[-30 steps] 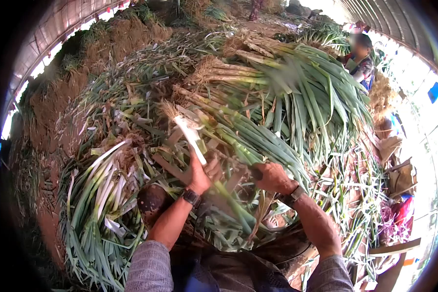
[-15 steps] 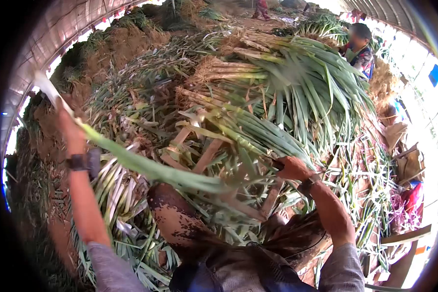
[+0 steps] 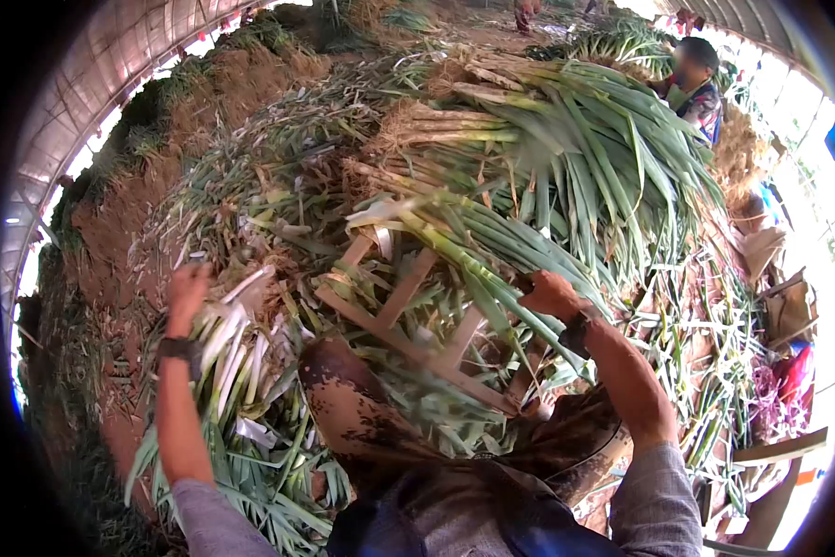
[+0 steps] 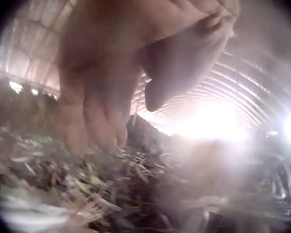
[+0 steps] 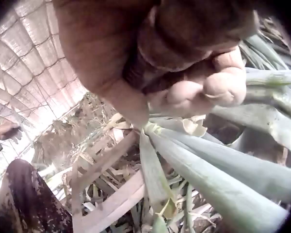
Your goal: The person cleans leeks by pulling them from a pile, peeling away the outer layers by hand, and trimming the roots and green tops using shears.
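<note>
My left hand, loosely extended and empty, is over the roots of a heap of cleaned leeks with white shanks. In the left wrist view its fingers hang down above blurred leaf litter. My right hand is beside untrimmed leeks that lean across a slatted wooden frame. In the right wrist view that hand curls round a dark brown handle; the far end is hidden. Its thumb tip is right at the neck of a leek whose green leaves fan out below.
A large stack of rooted leeks lies ahead, with discarded leaves heaped to its left. Another person is at the far right. My knees flank the wooden frame. A loose board lies at right.
My left hand swung a leek out to the left, let go of it, and has come down empty over the cleaned heap. The right hand moved slightly right and stays by the untrimmed leeks.
</note>
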`<state>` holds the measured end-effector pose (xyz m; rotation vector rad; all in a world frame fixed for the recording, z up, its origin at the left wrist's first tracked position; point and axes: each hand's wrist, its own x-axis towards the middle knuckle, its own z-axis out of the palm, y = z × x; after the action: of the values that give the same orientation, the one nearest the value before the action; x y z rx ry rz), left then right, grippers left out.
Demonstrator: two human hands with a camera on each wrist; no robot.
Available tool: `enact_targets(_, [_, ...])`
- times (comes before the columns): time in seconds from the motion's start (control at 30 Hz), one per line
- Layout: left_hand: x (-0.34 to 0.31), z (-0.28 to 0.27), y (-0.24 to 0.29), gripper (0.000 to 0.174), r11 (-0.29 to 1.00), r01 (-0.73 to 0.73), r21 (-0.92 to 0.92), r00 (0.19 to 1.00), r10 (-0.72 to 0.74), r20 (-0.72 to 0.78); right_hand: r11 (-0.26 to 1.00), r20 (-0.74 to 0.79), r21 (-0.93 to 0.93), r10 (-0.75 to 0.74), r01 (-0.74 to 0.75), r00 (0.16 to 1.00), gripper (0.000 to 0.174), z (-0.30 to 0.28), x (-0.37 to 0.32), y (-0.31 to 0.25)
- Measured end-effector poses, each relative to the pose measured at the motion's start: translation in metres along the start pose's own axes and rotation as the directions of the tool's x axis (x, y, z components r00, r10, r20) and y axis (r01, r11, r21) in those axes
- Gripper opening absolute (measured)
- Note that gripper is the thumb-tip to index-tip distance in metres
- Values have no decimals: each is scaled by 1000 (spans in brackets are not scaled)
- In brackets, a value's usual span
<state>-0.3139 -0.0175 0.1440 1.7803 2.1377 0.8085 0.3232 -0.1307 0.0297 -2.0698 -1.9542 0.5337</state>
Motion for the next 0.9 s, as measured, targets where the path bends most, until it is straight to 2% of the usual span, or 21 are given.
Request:
enact_targets(0.03, [-7, 29, 21, 31, 996, -6, -90, 995, 15, 94, 1000, 115, -31, 1, 3, 993, 44, -3, 0, 0])
enact_targets(0.07, [-24, 53, 59, 35, 983, -7, -182, 980, 43, 194, 991, 169, -29, -125, 132, 978, 44, -3, -5, 3])
enact_targets(0.1, [-28, 76, 85, 37, 958, 56, -281, 923, 57, 381, 982, 171, -102, -138, 157, 976, 47, -3, -10, -1])
enact_targets(0.13, [-35, 96, 116, 41, 930, 71, -361, 861, 125, 493, 993, 125, -15, -117, 120, 985, 46, -2, -7, -1])
enact_targets(0.2, [-31, 152, 151, 40, 860, 103, -500, 792, 234, 565, 995, 78, 70, -78, 72, 994, 45, -5, -6, -2])
enact_targets(0.27, [-43, 195, 198, 34, 842, 152, -517, 758, 236, 608, 998, 135, -67, 6, 3, 991, 44, -18, -10, -9])
enact_targets(0.3, [-38, 233, 202, 30, 793, 229, -565, 732, 242, 637, 988, 193, -139, -39, 67, 980, 43, -8, -7, 2])
enact_targets(0.33, [-47, 254, 214, 28, 734, 329, -595, 698, 236, 677, 991, 246, -113, -36, 66, 969, 44, -13, -12, 2])
enact_targets(0.37, [-47, 286, 215, 26, 734, 350, -581, 641, 265, 720, 995, 303, -83, -33, 61, 953, 45, -19, -19, -3])
enact_targets(0.4, [-56, 311, 221, 23, 739, 399, -543, 638, 202, 743, 995, 203, -91, -31, 50, 979, 45, -20, -20, -3])
enact_targets(0.5, [-74, 358, 218, 22, 676, 416, -608, 640, 257, 724, 993, 110, -81, 94, -85, 989, 36, -27, -15, 11])
enact_targets(0.53, [-78, 368, 217, 23, 676, 448, -585, 644, 211, 736, 999, 112, -35, 25, -22, 993, 35, -28, -18, 19])
enact_targets(0.57, [-82, 365, 228, 23, 672, 457, -583, 637, 210, 742, 996, 139, -94, 8, 5, 990, 32, -37, -24, 10])
enact_targets(0.63, [-90, 368, 243, 31, 797, 358, -487, 725, 91, 683, 996, 157, -84, -12, 25, 988, 29, -35, -26, 17])
enact_targets(0.67, [-96, 378, 241, 43, 731, 396, -556, 746, 98, 659, 995, 165, -91, -11, 27, 986, 29, -35, -26, 17])
enact_targets(0.7, [-97, 385, 237, 43, 726, 402, -558, 744, 95, 661, 997, 115, -56, -41, 48, 993, 28, -35, -27, 17])
enact_targets(0.77, [-94, 407, 219, 54, 599, 308, -739, 705, 377, 600, 998, 67, -19, -61, 62, 996, 27, -35, -27, 18])
enact_targets(0.8, [-90, 438, 202, 61, 444, 268, -855, 692, 529, 492, 997, 68, -53, -48, 52, 997, 26, -34, -27, 18])
enact_targets(0.83, [-95, 454, 204, 61, 445, 273, -853, 689, 529, 496, 995, 67, -87, -38, 44, 997, 26, -34, -27, 17])
enact_targets(0.87, [-102, 466, 214, 55, 421, 420, -804, 767, 310, 562, 992, 10, -95, -85, 85, 996, 24, -34, -30, 17])
enact_targets(0.9, [-108, 472, 225, 54, 358, 551, -754, 787, 76, 612, 991, 6, -96, -88, 88, 996, 24, -37, -31, 15])
